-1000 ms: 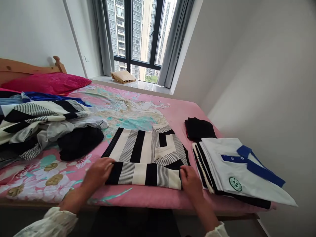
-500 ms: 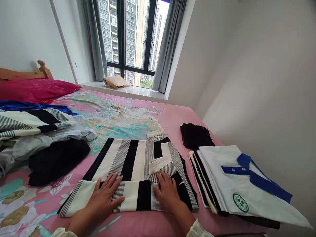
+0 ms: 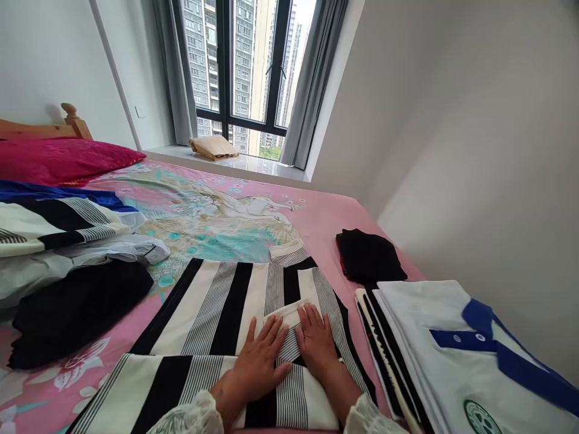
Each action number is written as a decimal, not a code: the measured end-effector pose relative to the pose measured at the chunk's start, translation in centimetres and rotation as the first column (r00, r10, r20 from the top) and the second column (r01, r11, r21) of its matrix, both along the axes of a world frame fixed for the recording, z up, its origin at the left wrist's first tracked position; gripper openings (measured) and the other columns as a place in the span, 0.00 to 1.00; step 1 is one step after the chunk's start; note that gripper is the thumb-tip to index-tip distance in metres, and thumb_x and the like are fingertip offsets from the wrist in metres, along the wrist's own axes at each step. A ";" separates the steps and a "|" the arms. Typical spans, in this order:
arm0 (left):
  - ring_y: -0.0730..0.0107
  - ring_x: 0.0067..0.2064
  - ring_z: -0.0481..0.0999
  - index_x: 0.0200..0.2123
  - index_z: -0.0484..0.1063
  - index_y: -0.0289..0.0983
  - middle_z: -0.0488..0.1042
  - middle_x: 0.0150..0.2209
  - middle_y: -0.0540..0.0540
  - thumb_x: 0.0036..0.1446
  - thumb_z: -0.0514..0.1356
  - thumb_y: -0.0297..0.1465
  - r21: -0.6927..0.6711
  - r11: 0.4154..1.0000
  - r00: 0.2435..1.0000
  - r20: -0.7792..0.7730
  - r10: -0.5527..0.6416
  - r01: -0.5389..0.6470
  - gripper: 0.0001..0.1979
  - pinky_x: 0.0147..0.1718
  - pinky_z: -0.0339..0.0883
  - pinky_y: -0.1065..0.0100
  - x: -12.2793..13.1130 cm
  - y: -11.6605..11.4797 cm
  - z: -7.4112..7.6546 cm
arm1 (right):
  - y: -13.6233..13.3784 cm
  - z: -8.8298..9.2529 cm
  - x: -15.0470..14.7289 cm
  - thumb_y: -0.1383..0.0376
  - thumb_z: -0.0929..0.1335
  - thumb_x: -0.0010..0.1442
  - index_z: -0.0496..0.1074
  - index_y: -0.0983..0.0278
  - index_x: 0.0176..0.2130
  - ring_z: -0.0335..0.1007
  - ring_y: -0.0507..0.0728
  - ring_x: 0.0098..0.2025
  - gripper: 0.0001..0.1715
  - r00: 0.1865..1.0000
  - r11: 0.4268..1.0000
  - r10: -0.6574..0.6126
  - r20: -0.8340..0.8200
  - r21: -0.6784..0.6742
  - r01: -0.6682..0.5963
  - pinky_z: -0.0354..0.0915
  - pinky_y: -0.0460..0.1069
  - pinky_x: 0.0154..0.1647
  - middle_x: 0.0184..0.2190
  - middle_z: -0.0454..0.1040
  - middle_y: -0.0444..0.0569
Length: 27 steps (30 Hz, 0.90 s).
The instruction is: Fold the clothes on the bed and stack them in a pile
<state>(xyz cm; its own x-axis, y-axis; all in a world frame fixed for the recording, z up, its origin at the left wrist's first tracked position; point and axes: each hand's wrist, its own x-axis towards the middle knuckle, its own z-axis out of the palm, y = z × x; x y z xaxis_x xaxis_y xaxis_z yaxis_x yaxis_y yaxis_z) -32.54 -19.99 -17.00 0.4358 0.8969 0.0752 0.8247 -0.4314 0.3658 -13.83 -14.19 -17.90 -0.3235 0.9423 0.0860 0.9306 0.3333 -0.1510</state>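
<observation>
A black-and-cream striped garment (image 3: 226, 313) lies spread on the bed in front of me, its near edge folded over in a band and a sleeve turned in across it at the right. My left hand (image 3: 260, 358) rests flat on the fabric by the cuff of that sleeve, fingers spread. Close beside it, my right hand (image 3: 315, 340) presses flat on the sleeve, its fingertips over the cuff. Neither hand grips anything. Cream frilled cuffs show at both of my wrists.
To the right stands a stack of folded clothes topped by a white polo shirt (image 3: 420, 361) with a blue collar. Behind it sits a folded black garment (image 3: 371, 256). Loose clothes, including a black one (image 3: 85, 307), are heaped at left near a red pillow (image 3: 67, 160).
My left hand has moved right and forward from the folded band to the sleeve cuff. My right hand has slid forward slightly. The view has shifted a little.
</observation>
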 end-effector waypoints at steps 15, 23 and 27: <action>0.56 0.69 0.39 0.64 0.53 0.41 0.45 0.68 0.44 0.61 0.47 0.45 0.078 0.911 0.888 -0.201 0.412 -0.405 0.30 0.62 0.26 0.43 -17.2 11.9 1.9 | 0.4 1.9 -1.4 0.36 0.54 0.57 0.45 0.51 0.66 0.28 0.69 0.69 0.45 0.991 0.970 0.100 0.089 -0.232 -0.077 0.27 0.72 0.63 0.68 0.37 0.52; 0.55 0.68 0.43 0.63 0.56 0.49 0.51 0.67 0.48 0.60 0.45 0.47 -0.055 0.868 0.853 -0.224 0.471 -0.494 0.28 0.61 0.26 0.40 -21.4 14.5 -0.3 | 1.2 1.7 -2.8 0.42 0.57 0.61 0.54 0.53 0.64 0.41 0.68 0.67 0.38 0.967 0.922 0.238 -0.088 -0.294 -0.254 0.39 0.70 0.63 0.66 0.50 0.51; 0.55 0.64 0.55 0.55 0.68 0.42 0.64 0.61 0.45 0.60 0.44 0.34 0.113 0.803 0.789 -0.150 0.596 -0.585 0.24 0.62 0.35 0.42 -24.3 15.9 -1.1 | 9.2 4.5 -2.5 0.55 0.58 0.64 0.71 0.62 0.50 0.66 0.60 0.53 0.24 0.945 0.970 0.101 -0.312 -0.180 -0.163 0.58 0.58 0.56 0.49 0.72 0.54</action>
